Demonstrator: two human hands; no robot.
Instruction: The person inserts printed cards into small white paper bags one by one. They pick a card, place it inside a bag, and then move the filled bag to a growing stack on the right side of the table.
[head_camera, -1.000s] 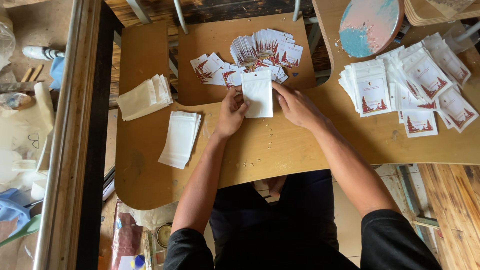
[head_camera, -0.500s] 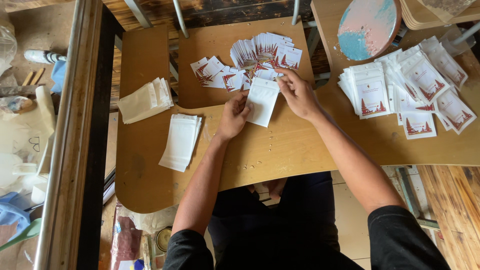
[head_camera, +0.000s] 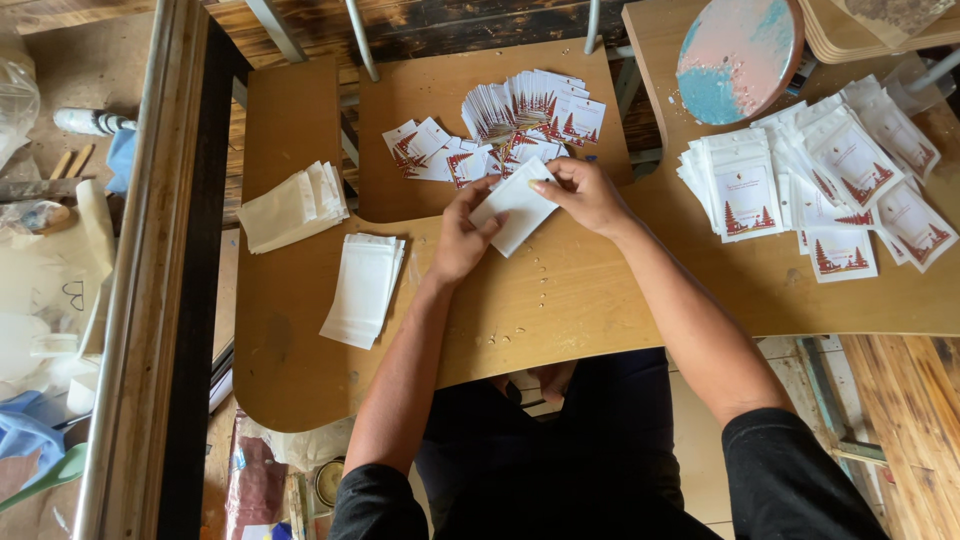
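Now both hands, left hand (head_camera: 462, 238) and right hand (head_camera: 585, 195), have fingers clamped on a white pouch (head_camera: 515, 205), just below the scattered cards (head_camera: 500, 130) on the bench (head_camera: 560, 300).

This is a small, makeshift packing workshop. A plain plywood worktop (head_camera: 560, 300) with rounded corners carries sorted stacks: blank white pouches (head_camera: 362, 288) near its left edge, printed cards (head_camera: 520, 115) at the far edge, and filled packets (head_camera: 820, 180) fanned out toward the right edge. A paint-smeared round board (head_camera: 738, 55) lies beyond, and clutter (head_camera: 40, 200) sits on the bare floor on the left.
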